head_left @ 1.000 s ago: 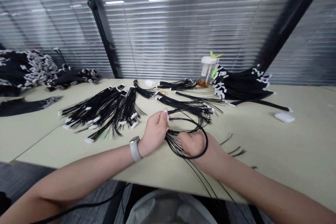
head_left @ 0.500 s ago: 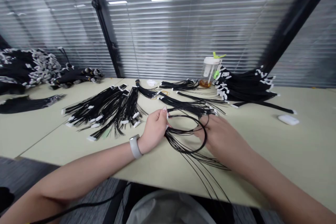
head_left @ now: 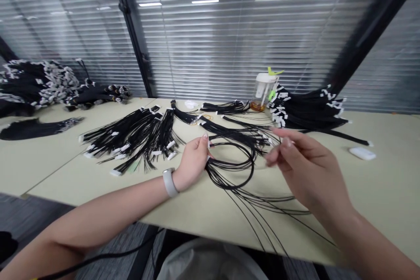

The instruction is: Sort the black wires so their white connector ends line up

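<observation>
My left hand (head_left: 195, 157) is closed, pinching the white connector end of a black wire cable (head_left: 229, 186) between thumb and fingers. From that hand the cable's strands loop to the right in a round coil, while several loose wires trail down over the table's front edge. To the right of the coil hovers my right hand (head_left: 310, 168), slightly blurred, its fingers bent but apart. I see nothing held in it. Behind the hands lies a bundle of black wires (head_left: 226, 129) with white connectors.
More black cables (head_left: 131, 135) with white plugs are spread left of centre. Cable piles stand at far left (head_left: 39, 81) and back right (head_left: 308, 107). A lidded cup (head_left: 262, 89) holds amber liquid near the blinds, and a small white case (head_left: 362, 153) lies at right.
My right hand has drawn away from the coil, to the right, and its fingers have spread. My left hand keeps its hold at nearly the same spot.
</observation>
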Available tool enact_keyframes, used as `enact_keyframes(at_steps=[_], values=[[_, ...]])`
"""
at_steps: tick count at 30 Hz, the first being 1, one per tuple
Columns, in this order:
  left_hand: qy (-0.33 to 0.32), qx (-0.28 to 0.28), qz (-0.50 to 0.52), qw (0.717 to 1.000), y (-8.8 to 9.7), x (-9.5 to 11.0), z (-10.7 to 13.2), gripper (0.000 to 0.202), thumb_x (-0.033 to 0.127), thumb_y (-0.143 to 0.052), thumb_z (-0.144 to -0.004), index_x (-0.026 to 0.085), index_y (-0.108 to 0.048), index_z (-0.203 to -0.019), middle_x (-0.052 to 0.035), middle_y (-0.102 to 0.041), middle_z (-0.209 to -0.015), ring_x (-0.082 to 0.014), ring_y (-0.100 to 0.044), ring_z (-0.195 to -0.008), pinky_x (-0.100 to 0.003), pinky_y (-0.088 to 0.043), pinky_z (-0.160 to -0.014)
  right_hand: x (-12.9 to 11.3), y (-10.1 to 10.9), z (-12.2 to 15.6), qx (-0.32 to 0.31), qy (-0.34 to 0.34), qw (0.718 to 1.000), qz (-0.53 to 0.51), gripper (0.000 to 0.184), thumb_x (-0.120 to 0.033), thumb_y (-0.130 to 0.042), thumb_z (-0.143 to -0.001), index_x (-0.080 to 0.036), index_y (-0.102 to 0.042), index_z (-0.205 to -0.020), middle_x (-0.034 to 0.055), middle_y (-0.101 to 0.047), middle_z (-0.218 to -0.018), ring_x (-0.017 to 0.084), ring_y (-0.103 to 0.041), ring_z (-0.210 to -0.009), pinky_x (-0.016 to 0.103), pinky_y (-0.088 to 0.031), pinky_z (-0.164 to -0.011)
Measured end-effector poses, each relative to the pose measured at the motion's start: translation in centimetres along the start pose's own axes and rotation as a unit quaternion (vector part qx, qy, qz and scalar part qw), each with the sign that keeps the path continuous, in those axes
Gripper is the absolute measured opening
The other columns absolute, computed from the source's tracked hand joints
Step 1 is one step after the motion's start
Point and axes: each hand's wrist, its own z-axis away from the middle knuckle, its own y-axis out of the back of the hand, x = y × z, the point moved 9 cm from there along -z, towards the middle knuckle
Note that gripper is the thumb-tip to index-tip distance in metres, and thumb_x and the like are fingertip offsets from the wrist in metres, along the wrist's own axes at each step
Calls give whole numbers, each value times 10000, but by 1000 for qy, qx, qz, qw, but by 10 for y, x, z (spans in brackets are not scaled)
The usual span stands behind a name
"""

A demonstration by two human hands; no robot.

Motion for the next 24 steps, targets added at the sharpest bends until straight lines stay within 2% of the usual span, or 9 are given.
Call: enact_keyframes(at_steps=[2,4,8,11,13,16,18,21,24], values=[[1,-5,0,1000,-2,1,1,474,483,-370,-827,154,-472,-502,16,-456,-462,-103,-419,-473,-225,-338,-508,0,-4,0,-24,-11,999,-35,343,-335,-531,-818,-295,-499,-1157,-42,-570,-529,134,-579,-543,318,-510,-586],[4,-3,2,1000,-2,0,1,471,492,-381,-821,153,-472,-506,17,-454,-464,-103,-415,-474,-225,-337,-505,-4,-8,0,-44,-9,997,-66,425,-309,-545,-806,-313,-438,-1218,-51,-577,-540,136,-583,-565,345,-512,-634],[15,-23,8,1000,-8,-6,3,471,505,-395,-814,156,-464,-504,22,-445,-455,-101,-408,-460,-226,-332,-493,3,-19,-2,-61,-68,984,-154,240,-287,-595,-757,-273,-588,-996,-2,-629,-762,130,-597,-683,336,-505,-672],[7,-52,20,998,-15,-4,9,473,486,-390,-827,154,-476,-501,19,-468,-453,-100,-422,-471,-222,-344,-513,22,-26,-6,-62,-122,975,-176,141,-295,-608,-747,-226,-616,-870,-15,-572,-716,87,-534,-611,289,-487,-647],[3,-74,31,997,-18,1,13,476,474,-383,-836,152,-490,-501,14,-488,-454,-100,-430,-477,-219,-350,-519,31,-26,-9,-64,-125,983,-121,144,-337,-580,-767,-196,-610,-762,-33,-510,-609,71,-475,-535,246,-455,-572],[-5,-98,37,994,-19,10,19,481,457,-375,-846,149,-505,-501,13,-500,-451,-98,-433,-472,-214,-353,-517,30,-25,-11,-87,-75,991,73,283,-389,-551,-781,-167,-567,-606,-27,-476,-521,80,-455,-491,213,-377,-478],[-9,-106,39,994,-18,14,20,486,439,-367,-856,147,-505,-492,15,-501,-449,-94,-436,-470,-207,-355,-518,24,-27,-9,-107,-35,980,162,264,-400,-523,-798,-174,-600,-683,-24,-498,-535,89,-478,-479,213,-373,-464],[-14,-119,41,992,-18,17,21,504,418,-348,-870,143,-504,-477,16,-493,-444,-87,-436,-464,-199,-353,-516,16,-31,-3,-127,4,969,211,253,-402,-455,-838,-210,-585,-939,-39,-519,-552,96,-498,-452,220,-393,-466],[-17,-127,37,991,-19,16,21,514,418,-341,-874,138,-511,-478,13,-495,-449,-82,-435,-466,-194,-356,-519,14,-40,4,-167,32,947,271,220,-387,-389,-873,-225,-517,-949,-65,-465,-471,103,-457,-431,221,-350,-453]])
